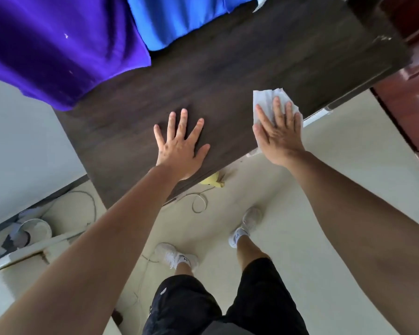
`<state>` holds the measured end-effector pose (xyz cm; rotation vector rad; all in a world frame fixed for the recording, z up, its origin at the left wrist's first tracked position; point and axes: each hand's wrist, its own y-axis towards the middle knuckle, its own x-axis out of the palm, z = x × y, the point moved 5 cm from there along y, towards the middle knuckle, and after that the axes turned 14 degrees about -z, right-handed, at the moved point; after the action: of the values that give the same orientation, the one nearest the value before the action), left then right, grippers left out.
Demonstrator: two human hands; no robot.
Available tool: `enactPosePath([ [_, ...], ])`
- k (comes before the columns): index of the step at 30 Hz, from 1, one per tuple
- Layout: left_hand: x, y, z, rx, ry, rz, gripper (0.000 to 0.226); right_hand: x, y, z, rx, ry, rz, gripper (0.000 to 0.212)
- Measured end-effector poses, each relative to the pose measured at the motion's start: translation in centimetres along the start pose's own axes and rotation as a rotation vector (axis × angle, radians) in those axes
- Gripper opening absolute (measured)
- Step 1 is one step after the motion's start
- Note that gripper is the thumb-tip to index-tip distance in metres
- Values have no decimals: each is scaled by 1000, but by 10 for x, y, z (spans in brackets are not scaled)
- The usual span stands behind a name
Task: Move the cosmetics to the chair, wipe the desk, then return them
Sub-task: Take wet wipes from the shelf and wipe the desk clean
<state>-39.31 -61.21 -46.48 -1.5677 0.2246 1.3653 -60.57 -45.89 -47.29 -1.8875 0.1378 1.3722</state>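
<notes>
The dark wood desk (pixel 228 68) runs diagonally across the upper half of the view. My left hand (pixel 179 143) lies flat on the desk near its front edge, fingers spread and straight. My right hand (pixel 277 131) presses a white tissue (pixel 264 99) flat against the desk close to the front right edge, fingers straight on top of it. No cosmetics and no chair show in this view.
A purple garment (pixel 53 44) and a blue garment (pixel 179 18) hang over the desk's back part. A reddish wooden cabinet (pixel 406 97) stands at the right. On the floor lie white cables (pixel 200 201), a yellow object (pixel 213 181) and a white bucket (pixel 38 229).
</notes>
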Motion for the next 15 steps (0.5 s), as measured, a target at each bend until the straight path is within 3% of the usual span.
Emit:
enactPosePath([
  [6, -23, 64, 92, 27, 66, -13, 67, -32, 44, 77, 9, 50, 57, 59],
  [15, -60, 143, 202, -48, 17, -8, 66, -76, 92, 202, -135, -13, 144, 61],
])
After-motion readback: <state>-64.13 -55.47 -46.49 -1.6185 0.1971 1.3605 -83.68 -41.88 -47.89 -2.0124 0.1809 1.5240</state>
